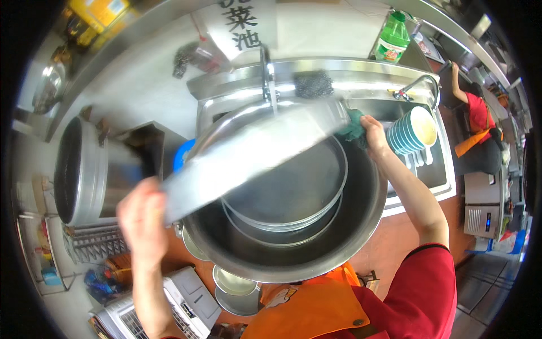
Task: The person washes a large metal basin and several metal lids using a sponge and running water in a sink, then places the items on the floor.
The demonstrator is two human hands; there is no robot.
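A long silvery metal piece [254, 152], perhaps a tray or pan, tilts across the view above a big steel basin [360, 237]. Motion blurs it, so its exact kind is unclear. My left hand [144, 220] grips its near left end. At the opposite end, my right hand [374, 137] holds a green scrubbing cloth [355, 125] against or beside the metal. Several round dark metal pans [288, 186] lie stacked inside the basin. Behind the metal piece, a thin stream seems to fall from the tap [266, 76].
In the right sink [444, 169] a stack of teal-and-white bowls [408, 131] leans beside white spoons [417, 159] and a second tap [417, 87]. A steel-wool scrubber [313, 84] and green bottle [393, 40] stand behind. A large pot [80, 169] is left. Another person [480, 110] works at right.
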